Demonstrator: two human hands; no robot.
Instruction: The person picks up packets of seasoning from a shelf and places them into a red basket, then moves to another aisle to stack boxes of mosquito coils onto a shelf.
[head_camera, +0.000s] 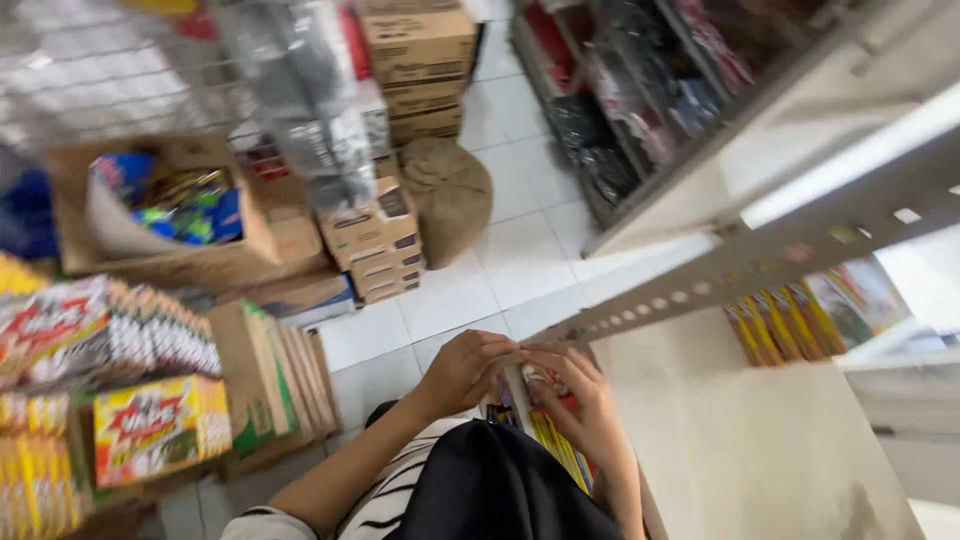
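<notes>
My left hand (462, 370) and my right hand (580, 400) meet at the front edge of a low cream metal shelf (760, 450). Both sets of fingers grip small flat packets (540, 385) with red and yellow print, standing in a row at the shelf's left end. More of these packets (560, 450) run below my hands, half hidden by a dark garment. The frame is blurred by motion, so the exact grip is hard to read.
A perforated shelf rail (760, 265) crosses above my hands. Yellow-orange packets (790, 320) stand further back on the shelf. Open cardboard boxes of colourful goods (160, 215) and stacked cartons (375, 245) crowd the white tiled floor (500, 250) at left. A brown sack (450, 190) lies beyond.
</notes>
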